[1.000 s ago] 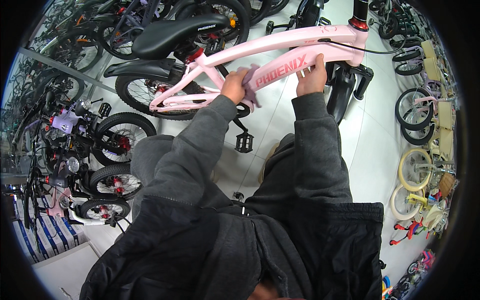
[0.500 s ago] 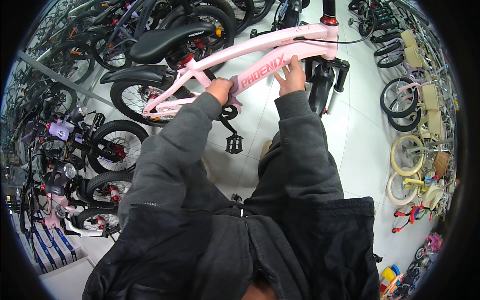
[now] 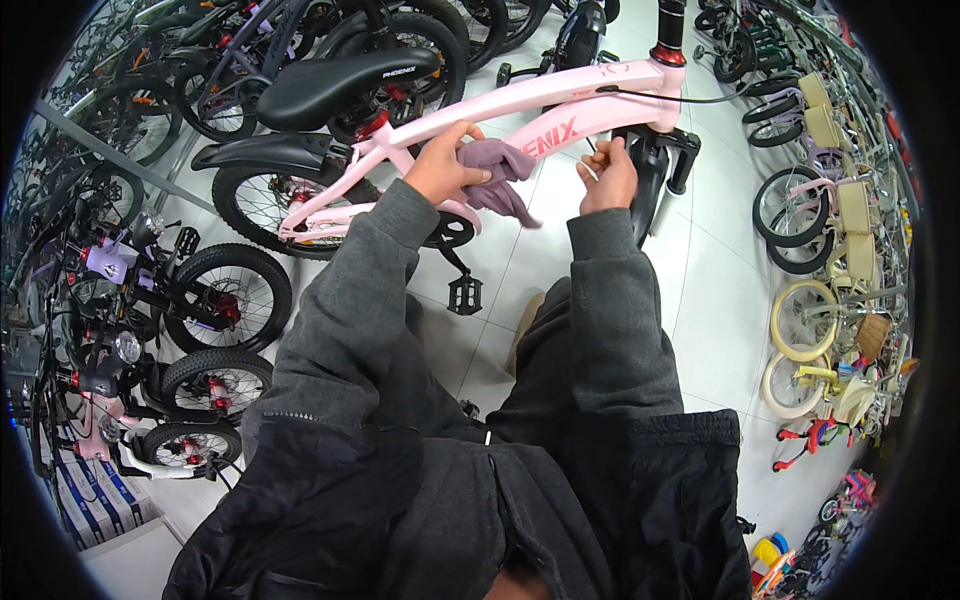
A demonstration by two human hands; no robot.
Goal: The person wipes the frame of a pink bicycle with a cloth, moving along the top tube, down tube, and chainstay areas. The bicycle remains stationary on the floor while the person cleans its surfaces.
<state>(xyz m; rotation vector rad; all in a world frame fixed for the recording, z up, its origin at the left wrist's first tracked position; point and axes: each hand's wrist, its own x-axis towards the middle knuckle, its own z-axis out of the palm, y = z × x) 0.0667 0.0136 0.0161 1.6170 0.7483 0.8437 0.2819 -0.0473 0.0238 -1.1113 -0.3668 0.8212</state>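
Observation:
A pink bicycle frame point(image 3: 485, 108) stretches across the far side in front of me, with a black saddle point(image 3: 345, 88) at its left. My left hand point(image 3: 440, 168) grips a crumpled mauve cloth point(image 3: 500, 178), which hangs over part of the lower tube and hides some of its lettering. Just below the right part of that tube, my right hand point(image 3: 608, 180) has its fingers curled together. A thin dark line shows at its fingertips; whether the hand pinches it is too small to tell.
The bicycle's black pedal point(image 3: 465, 295) juts toward me, and its black front fork point(image 3: 683, 160) stands at the right. Many bicycles crowd the left, with small wheels point(image 3: 228, 298) close by. Smaller bikes with cream boxes point(image 3: 855, 207) line the right. White floor tiles point(image 3: 700, 300) lie between.
My left hand has lifted slightly, and the cloth now spreads out to the right. My right hand has left the lower tube, moved slightly right and down, and curled its fingers.

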